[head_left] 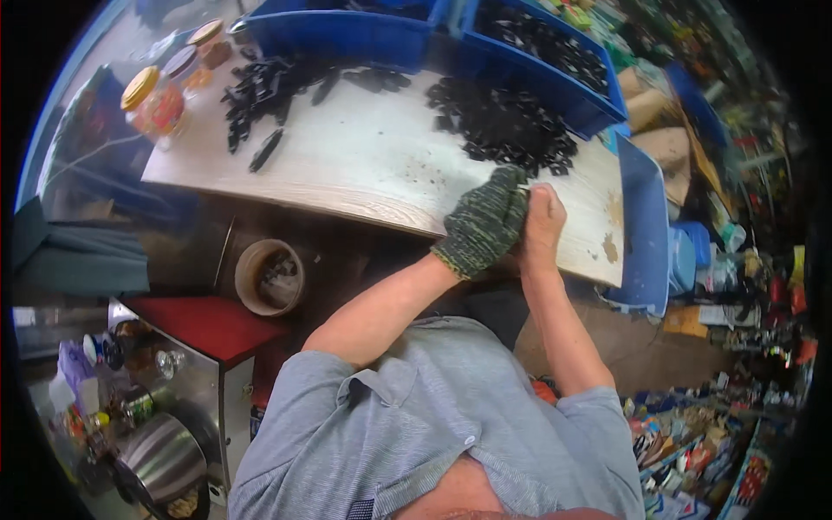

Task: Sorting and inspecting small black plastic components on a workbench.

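Note:
My left hand [484,224], in a dark green-and-black knit glove, is closed at the near edge of the table. Pressed up against it is my bare right hand [543,221], its fingers curled and its thumb on top. A small pale bit shows between the two hands, but what they grip is mostly hidden. Just beyond them lies a heap of small black pieces [498,126]. Farther left, a second heap of longer black pieces [260,100] spreads over the pale wooden table [347,160], with one long black piece [266,151] apart from it.
Blue bins [347,39] line the table's far side; the right-hand bin [542,74] holds black pieces. Lidded jars [154,102] stand at the left corner. A round bucket [269,277] sits below the near edge. A blue plastic bin [643,225] adjoins the right end.

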`<control>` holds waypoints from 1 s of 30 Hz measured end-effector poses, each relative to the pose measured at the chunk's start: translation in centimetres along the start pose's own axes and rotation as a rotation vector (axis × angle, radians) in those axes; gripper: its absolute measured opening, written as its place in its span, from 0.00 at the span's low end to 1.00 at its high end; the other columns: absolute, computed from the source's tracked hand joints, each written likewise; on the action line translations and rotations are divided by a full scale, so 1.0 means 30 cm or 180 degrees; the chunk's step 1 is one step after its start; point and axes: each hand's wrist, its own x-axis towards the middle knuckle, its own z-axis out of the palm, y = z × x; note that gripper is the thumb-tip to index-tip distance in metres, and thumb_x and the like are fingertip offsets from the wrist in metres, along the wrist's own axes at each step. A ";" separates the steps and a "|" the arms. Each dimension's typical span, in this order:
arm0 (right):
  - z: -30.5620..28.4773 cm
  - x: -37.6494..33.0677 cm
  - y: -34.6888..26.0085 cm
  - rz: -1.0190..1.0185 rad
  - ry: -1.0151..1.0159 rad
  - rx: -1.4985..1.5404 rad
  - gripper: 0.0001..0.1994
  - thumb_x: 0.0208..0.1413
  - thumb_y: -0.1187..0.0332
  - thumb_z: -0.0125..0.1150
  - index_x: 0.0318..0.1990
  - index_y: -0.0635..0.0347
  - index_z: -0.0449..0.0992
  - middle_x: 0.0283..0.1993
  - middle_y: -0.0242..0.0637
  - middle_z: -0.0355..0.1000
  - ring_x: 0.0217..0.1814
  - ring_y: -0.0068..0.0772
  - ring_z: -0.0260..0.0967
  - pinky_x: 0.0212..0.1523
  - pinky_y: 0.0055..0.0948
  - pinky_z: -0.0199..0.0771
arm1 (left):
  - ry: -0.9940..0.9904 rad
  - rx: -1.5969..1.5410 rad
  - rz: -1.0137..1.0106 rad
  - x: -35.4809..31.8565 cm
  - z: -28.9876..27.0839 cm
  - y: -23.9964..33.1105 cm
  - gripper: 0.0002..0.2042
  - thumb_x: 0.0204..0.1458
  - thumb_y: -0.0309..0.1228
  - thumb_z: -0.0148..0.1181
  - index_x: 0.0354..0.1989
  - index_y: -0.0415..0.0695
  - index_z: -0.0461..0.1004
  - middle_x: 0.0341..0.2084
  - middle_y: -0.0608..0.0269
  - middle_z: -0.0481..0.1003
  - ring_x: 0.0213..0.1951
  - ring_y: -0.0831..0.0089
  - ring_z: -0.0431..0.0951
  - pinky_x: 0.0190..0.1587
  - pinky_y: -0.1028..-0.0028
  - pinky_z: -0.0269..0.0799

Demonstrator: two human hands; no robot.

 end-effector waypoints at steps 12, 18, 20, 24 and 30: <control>-0.002 -0.014 -0.045 0.0611 -0.0032 0.0738 0.15 0.66 0.58 0.45 0.34 0.57 0.74 0.32 0.28 0.71 0.32 0.20 0.66 0.34 0.25 0.67 | 0.0220 -0.0585 -0.0094 -0.010 -0.019 -0.016 0.12 0.59 0.27 0.58 0.49 0.38 0.72 0.41 0.51 0.76 0.41 0.60 0.77 0.45 0.66 0.73; -0.008 -0.022 -0.067 0.1065 -0.0143 0.0712 0.18 0.66 0.54 0.47 0.29 0.56 0.72 0.26 0.25 0.66 0.27 0.17 0.60 0.28 0.22 0.60 | 0.0203 -0.0459 0.0037 -0.019 -0.034 0.016 0.12 0.59 0.27 0.59 0.49 0.38 0.72 0.39 0.52 0.76 0.39 0.60 0.78 0.44 0.66 0.73; -0.025 -0.021 -0.064 0.1077 -0.0126 0.0803 0.19 0.66 0.53 0.48 0.25 0.54 0.70 0.21 0.20 0.61 0.23 0.14 0.54 0.25 0.20 0.55 | 0.0146 -0.0393 0.0106 -0.020 -0.035 0.032 0.12 0.59 0.27 0.59 0.49 0.38 0.72 0.39 0.52 0.76 0.39 0.59 0.78 0.44 0.66 0.73; -0.035 -0.023 -0.043 0.0664 -0.0340 0.0593 0.19 0.65 0.52 0.49 0.24 0.53 0.70 0.21 0.21 0.63 0.22 0.14 0.56 0.23 0.21 0.55 | 0.0111 -0.0118 0.0249 -0.027 -0.035 0.031 0.12 0.58 0.27 0.59 0.49 0.38 0.72 0.39 0.52 0.76 0.39 0.58 0.78 0.45 0.65 0.73; 0.002 -0.033 -0.088 0.1268 0.0040 0.0254 0.20 0.63 0.54 0.46 0.21 0.53 0.64 0.15 0.23 0.56 0.15 0.19 0.53 0.18 0.24 0.60 | 0.0219 0.0115 0.0637 -0.031 -0.082 -0.003 0.12 0.57 0.27 0.61 0.48 0.39 0.74 0.39 0.53 0.76 0.41 0.59 0.78 0.45 0.63 0.74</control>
